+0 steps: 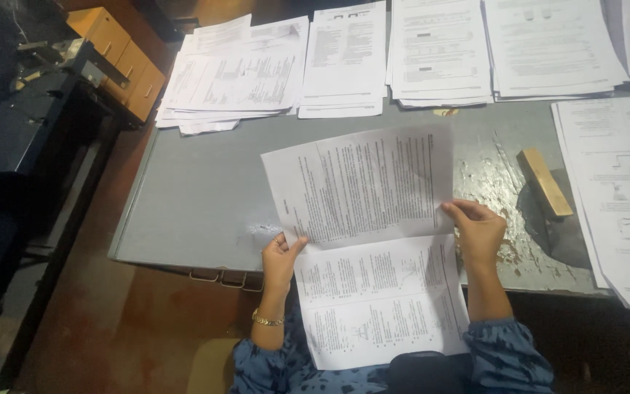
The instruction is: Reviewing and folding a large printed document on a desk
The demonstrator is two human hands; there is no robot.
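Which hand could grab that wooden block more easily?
Probably the right hand. It holds the printed sheet's right edge, close to the wooden block on the grey table. The left hand grips the opposite edge, farther away.

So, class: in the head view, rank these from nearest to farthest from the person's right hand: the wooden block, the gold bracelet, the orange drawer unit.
From the right hand:
1. Wooden block, just up and to its right on the grey table.
2. Gold bracelet, on the left wrist, across the printed sheets.
3. Orange drawer unit, far upper left beside the table.
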